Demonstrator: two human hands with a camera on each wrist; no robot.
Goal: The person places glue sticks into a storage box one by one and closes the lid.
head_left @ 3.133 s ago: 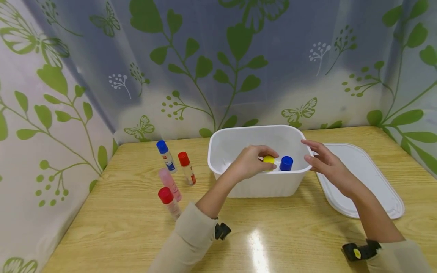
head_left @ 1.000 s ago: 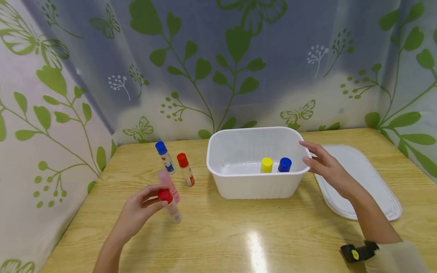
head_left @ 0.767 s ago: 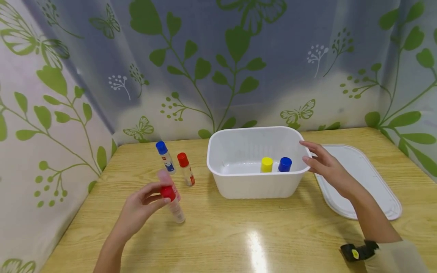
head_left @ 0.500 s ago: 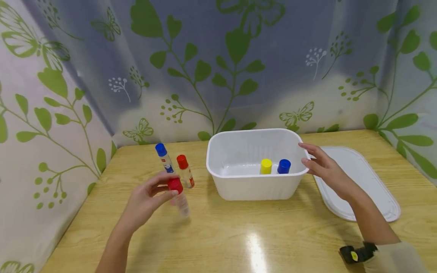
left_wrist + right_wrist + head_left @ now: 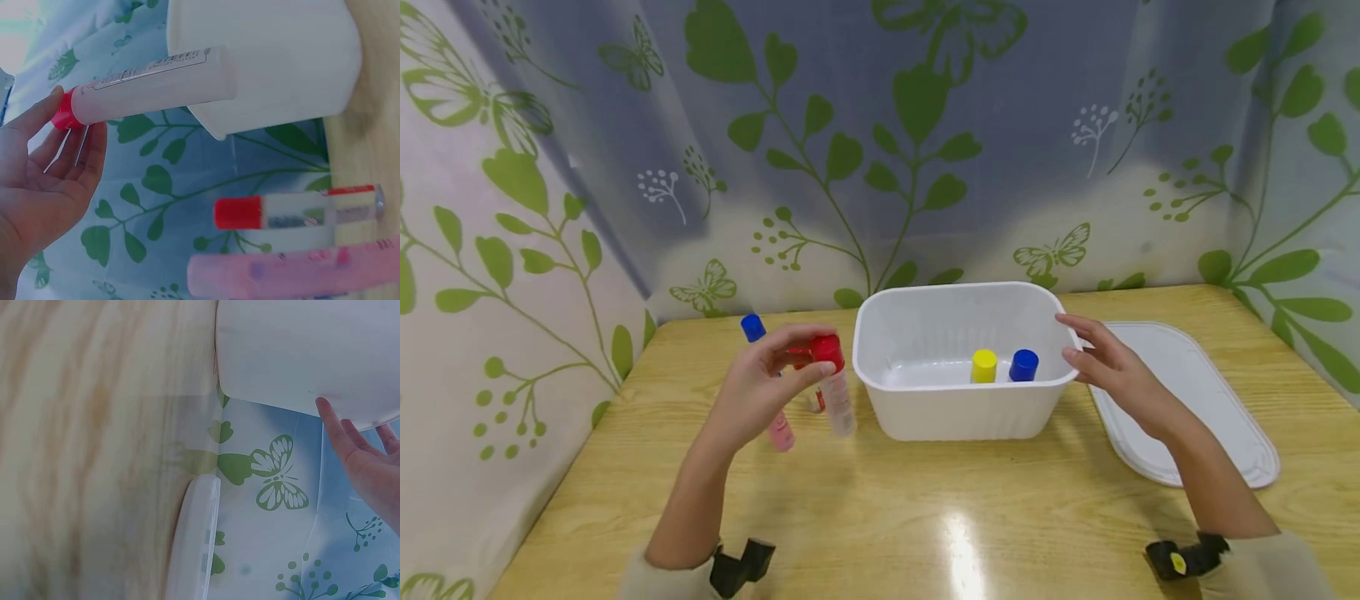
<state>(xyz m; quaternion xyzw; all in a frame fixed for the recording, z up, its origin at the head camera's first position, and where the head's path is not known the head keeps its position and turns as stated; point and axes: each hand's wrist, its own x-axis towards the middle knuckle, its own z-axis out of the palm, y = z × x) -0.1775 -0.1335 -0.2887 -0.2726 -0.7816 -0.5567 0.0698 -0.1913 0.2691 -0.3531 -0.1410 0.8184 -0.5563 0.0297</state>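
Okay, left hand (image 5: 752,385): yours, thumb and fingers pinching the red cap (image 5: 827,348) of a bottle (image 5: 837,400).
Bottle: right at your left hand, just left of the white box (image 5: 955,417); looks lifted off the table (image 5: 1037,517), going by the left wrist view.
Long axis: near upright, cap on top, base leaning slightly toward the box.
Key relation: box's left end sits just to the bottle's right; base looks lower than the rim, so straight sideways you'd likely meet the wall. Contact there, can't tell.
Right hand (image 5: 1112,371): fingers loosely extended, tips touching the box's right end near the rim; how hard you press, can't tell.
Nearer hand: left, clearly; your right is well apart, past the box's long side.
Inside box: yellow cap (image 5: 984,364) and blue cap (image 5: 1024,363), side by side toward the right end.
Left group: pink bottle (image 5: 782,435), blue-capped bottle (image 5: 753,327), second red-capped bottle (image 5: 237,213), partly hidden in the head view.
White lid (image 5: 1187,408): flat, right of the box.
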